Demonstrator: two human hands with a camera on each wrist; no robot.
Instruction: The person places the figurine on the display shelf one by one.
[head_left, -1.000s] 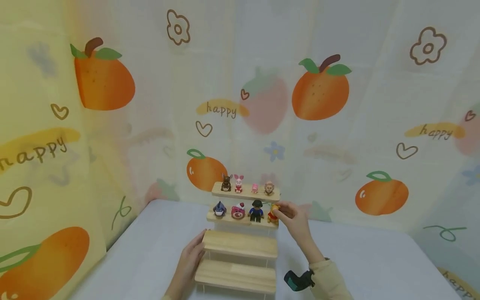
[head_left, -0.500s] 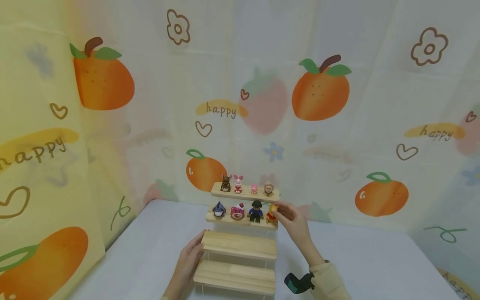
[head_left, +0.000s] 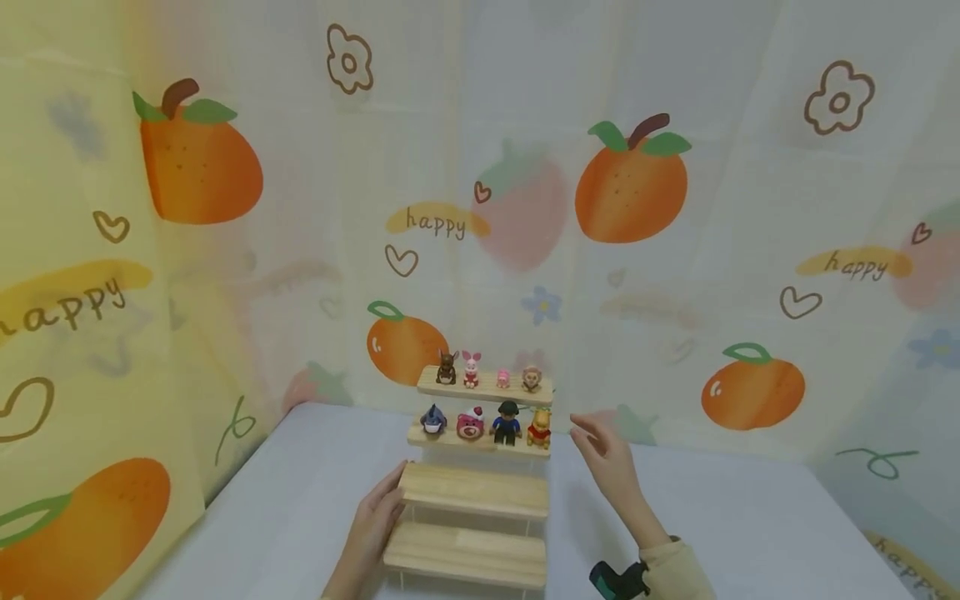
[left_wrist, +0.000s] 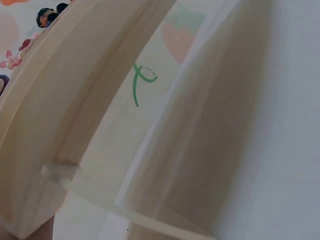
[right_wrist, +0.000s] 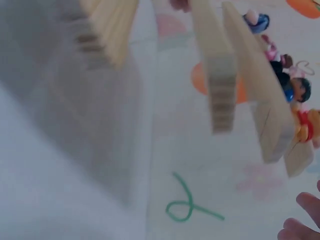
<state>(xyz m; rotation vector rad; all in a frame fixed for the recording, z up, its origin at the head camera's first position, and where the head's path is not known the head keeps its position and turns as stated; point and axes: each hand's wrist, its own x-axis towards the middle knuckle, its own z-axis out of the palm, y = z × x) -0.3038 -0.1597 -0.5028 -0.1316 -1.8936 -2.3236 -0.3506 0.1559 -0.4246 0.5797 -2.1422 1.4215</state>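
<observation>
A wooden tiered display shelf [head_left: 465, 554] stands on the white table. My left hand [head_left: 375, 517] holds the left end of its third tier from the top, with skin showing at both sides of that plank's corner in the left wrist view. To the right of the second tier my right hand [head_left: 609, 458] is held in the air, fingers apart and holding nothing. Nearest to it stands a Winnie the Pooh figurine [head_left: 538, 428] in a red shirt. Left of that are a figure in a blue top [head_left: 507, 423], a pink bear [head_left: 470, 425] and a blue-grey donkey figurine [head_left: 433, 421].
On the top tier stand a brown figurine [head_left: 446, 369], a piglet figurine [head_left: 471, 371], a small pink figurine [head_left: 503, 379] and a monkey-like figurine [head_left: 531, 378]. A fruit-printed curtain [head_left: 525, 100] hangs behind the table [head_left: 285, 508].
My right hand has let go of the Pooh figurine and moved right, leaving it standing on the second tier. The left hand stays on the shelf.
</observation>
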